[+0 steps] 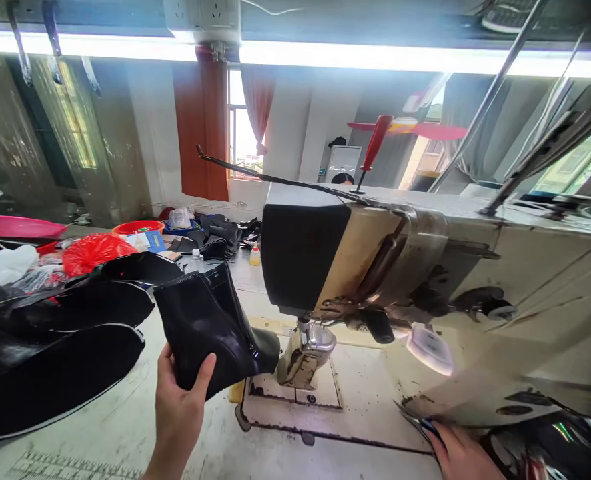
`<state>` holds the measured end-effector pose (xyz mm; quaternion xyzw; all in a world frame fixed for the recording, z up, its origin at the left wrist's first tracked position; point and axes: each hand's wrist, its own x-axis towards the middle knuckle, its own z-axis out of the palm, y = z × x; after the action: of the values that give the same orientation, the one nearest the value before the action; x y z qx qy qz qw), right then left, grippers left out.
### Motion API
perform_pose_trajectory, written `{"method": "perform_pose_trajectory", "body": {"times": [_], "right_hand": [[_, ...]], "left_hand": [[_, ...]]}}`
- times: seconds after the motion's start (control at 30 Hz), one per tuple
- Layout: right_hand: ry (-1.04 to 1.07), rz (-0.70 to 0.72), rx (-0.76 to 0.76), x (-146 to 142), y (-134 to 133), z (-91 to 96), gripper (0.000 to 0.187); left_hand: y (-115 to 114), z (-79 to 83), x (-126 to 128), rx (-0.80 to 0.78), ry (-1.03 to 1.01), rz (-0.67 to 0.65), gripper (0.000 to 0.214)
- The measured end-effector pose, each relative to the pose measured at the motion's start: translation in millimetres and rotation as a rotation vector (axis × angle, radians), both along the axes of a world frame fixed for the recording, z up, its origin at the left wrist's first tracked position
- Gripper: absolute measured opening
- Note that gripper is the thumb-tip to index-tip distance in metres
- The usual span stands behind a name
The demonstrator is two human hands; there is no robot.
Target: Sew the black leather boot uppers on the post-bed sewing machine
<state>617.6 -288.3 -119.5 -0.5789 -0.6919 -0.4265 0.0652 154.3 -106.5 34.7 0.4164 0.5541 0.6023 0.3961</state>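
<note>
My left hand (180, 407) grips a black leather boot upper (210, 327), thumb over its lower edge, holding it up just left of the sewing machine's presser foot (305, 353). My right hand (458, 453) rests low at the right on the table beside the machine's base, fingers closed on a small dark tool I cannot make out, possibly snips. The sewing machine (425, 280) fills the middle and right.
A stack of black leather pieces (50, 347) lies at the left. Behind it sit a red plastic bag (93, 252), pink and red basins, more black pieces (215, 240) and a small bottle (255, 253). A thread stand rod (485, 100) rises at the right.
</note>
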Motion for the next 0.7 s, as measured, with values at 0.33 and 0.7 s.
{"method": "perform_pose_trajectory", "body": {"times": [0.33, 0.7], "right_hand": [[0.936, 0.024, 0.006, -72, 19, 42.0, 0.039], [1.712, 0.149, -0.456, -293, 131, 113.6, 0.063]], "left_hand": [[-5, -8.1, 6, -0.018, -0.033, 0.038, 0.076], [-24, -19.2, 8, -0.001, -0.096, 0.085, 0.073]]}}
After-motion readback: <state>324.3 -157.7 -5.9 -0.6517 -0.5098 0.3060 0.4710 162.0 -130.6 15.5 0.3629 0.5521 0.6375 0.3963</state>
